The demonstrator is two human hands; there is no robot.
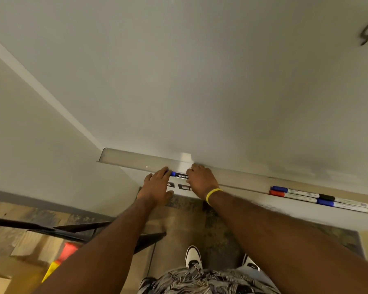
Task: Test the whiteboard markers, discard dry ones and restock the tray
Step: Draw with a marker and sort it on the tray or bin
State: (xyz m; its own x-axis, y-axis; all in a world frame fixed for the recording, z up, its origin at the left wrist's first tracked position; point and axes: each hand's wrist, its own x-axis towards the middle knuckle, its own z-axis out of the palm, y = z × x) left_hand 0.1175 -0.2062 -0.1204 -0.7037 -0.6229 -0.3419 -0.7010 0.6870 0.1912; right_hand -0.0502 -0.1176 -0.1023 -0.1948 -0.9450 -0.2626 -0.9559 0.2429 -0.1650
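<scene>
Four capped markers are laid at the right end of the tray. One blue marker is held mid-tray, clasped by the curled right grip, touched by the flat left grip.

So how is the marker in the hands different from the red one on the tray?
The blue marker has a blue cap and dark barrel; the red marker has a red cap and white barrel. The right hand grips the blue marker, the left hand touching its cap; the red marker lies untouched on the tray. Both are capped.
</scene>
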